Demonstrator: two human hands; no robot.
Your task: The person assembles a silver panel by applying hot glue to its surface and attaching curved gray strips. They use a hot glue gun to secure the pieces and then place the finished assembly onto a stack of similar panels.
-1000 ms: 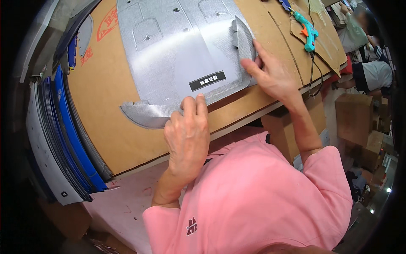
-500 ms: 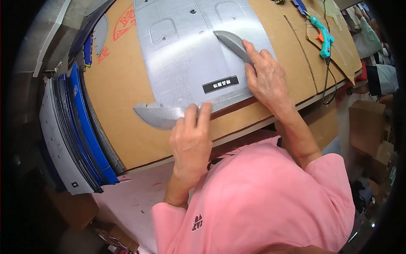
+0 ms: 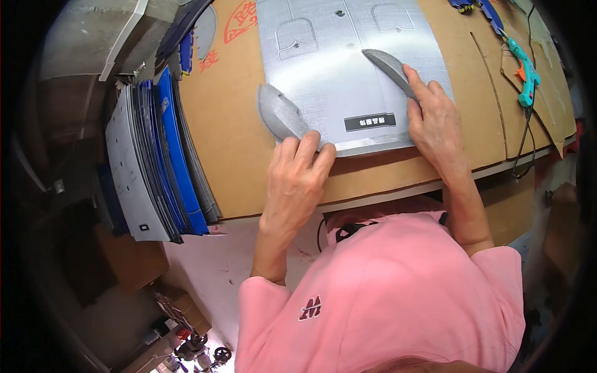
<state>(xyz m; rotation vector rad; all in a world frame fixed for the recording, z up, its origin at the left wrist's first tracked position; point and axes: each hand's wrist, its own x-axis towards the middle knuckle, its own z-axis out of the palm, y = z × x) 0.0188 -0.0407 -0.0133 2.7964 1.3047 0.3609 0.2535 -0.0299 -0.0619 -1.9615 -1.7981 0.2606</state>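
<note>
A silver-grey fabric-like sheet (image 3: 314, 81) with pocket outlines and a black label (image 3: 369, 122) lies on the cardboard-covered table. At its near left corner, my left hand (image 3: 297, 166) has its fingers bent together over the base of a curved grey flap (image 3: 278, 113), which stands folded up along the sheet's left side. My right hand (image 3: 438, 124) pinches a second curved grey flap (image 3: 390, 67) near the right corner, thumb and forefinger at its lower end. This flap leans inward over the sheet. My fingertips partly hide both flap bases.
A stack of grey and blue panels (image 3: 168, 149) stands along the table's left edge. To the right lies a teal glue gun (image 3: 527, 78) with its cord hanging over the front edge. Cardboard (image 3: 236, 155) covers the tabletop. Cut blue pieces (image 3: 186, 53) lie at the far left.
The left flap, earlier spread flat to the left, is now folded up and inward, with my left hand at its base. My right hand still holds the right flap. The whole view has shifted.
</note>
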